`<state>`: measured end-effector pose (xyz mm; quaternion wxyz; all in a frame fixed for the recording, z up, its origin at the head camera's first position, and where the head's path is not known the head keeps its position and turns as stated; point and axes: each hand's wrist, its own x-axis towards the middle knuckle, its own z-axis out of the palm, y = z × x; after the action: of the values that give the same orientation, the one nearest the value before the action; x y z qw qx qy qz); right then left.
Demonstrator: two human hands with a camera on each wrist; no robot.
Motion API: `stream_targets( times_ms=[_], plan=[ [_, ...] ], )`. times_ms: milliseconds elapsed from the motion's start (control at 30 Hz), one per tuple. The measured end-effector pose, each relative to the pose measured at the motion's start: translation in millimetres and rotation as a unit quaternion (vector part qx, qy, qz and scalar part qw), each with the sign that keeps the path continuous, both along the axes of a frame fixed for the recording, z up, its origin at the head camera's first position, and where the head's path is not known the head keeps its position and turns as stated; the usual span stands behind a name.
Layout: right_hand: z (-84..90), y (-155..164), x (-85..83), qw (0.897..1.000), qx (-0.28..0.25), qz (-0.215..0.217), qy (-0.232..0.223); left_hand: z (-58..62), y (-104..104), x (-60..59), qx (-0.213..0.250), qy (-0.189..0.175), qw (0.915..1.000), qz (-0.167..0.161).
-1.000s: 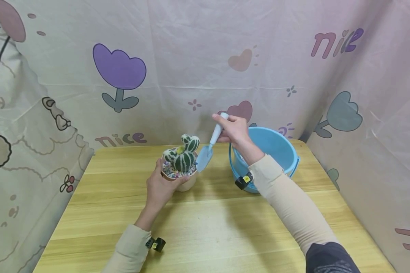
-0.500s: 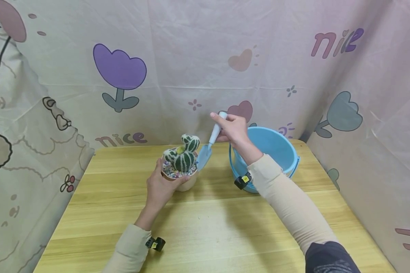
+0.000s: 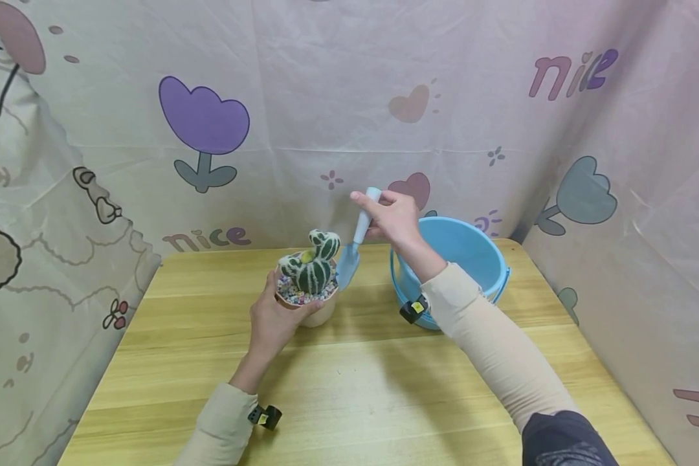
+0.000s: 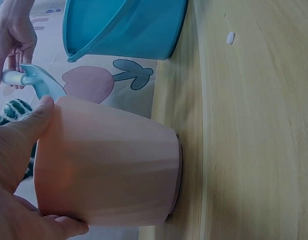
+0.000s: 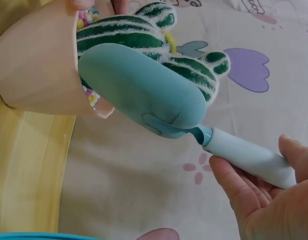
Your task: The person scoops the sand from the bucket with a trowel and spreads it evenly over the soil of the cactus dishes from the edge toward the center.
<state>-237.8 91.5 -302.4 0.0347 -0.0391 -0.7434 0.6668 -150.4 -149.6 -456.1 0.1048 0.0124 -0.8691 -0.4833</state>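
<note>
left hand (image 3: 274, 317) grips pot (image 4: 108, 165) | right hand (image 3: 393, 217) pinches trowel (image 5: 159, 97) | pot's underside: left-wrist view only

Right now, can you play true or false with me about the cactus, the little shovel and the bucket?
1. The left hand grips the pink pot. True.
2. The right hand holds a red spoon. False: it holds a light blue trowel by its handle.
3. The cactus in the pot is green with white stripes. True.
4. The blue bucket hangs in the air. False: it stands on the wooden table, to the right of the pot.
5. Coloured pebbles lie around the cactus. True.
6. The trowel's blade is inside the bucket. False: it points down beside the cactus, at the pot's rim.
</note>
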Motion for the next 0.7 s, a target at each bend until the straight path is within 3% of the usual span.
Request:
stream_targets(
  times_ms=[200,400,700],
  plan=[
    [2.6,-3.1,2.4,0.998,0.055,-0.011,0.028,0.1,-0.5,0.4,-0.003,-0.006,1.0,0.001],
    [3.5,8.7,0.8,0.999,0.021,-0.02,0.036,3.6,-2.2,-0.3,-0.009,-0.024,0.9996,-0.014],
    [14.7,48.3,0.9,0.997,-0.073,0.017,0.034,37.5,-19.3,6.4,-0.019,-0.087,0.9959,-0.012]
  ],
)
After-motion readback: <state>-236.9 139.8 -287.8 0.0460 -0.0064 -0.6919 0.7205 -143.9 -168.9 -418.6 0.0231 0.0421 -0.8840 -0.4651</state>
